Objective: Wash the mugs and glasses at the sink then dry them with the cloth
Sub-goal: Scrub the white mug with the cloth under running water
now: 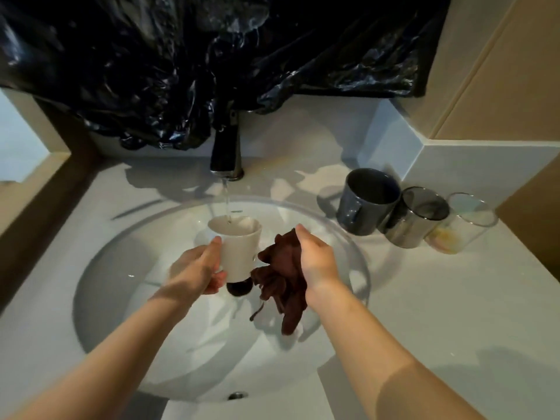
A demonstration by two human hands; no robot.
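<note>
Over the sink (127, 268), left hand (198, 268) grips white mug (239, 247) upright under the running tap (225, 156), fingers curled round it. Right hand (315, 259) pinches brown cloth (281, 277) just right of it. Grey mug (363, 201) and two glasses (415, 219) on tabletop (424, 298), far right.

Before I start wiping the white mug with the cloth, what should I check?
1. Left hand grip on the white mug: ok, fingers curled round its side, mouth up.
2. Water from the tap lands inside the mug: ok.
3. Cloth held in the right hand: ok, bunched and hanging over the sink.
4. Cloth wet or dry: cannot tell.
5. Grey mug, smoked glass and clear glass out of the way: ok, standing to the right of the sink.
6. Fill level in the mug: cannot tell.
</note>
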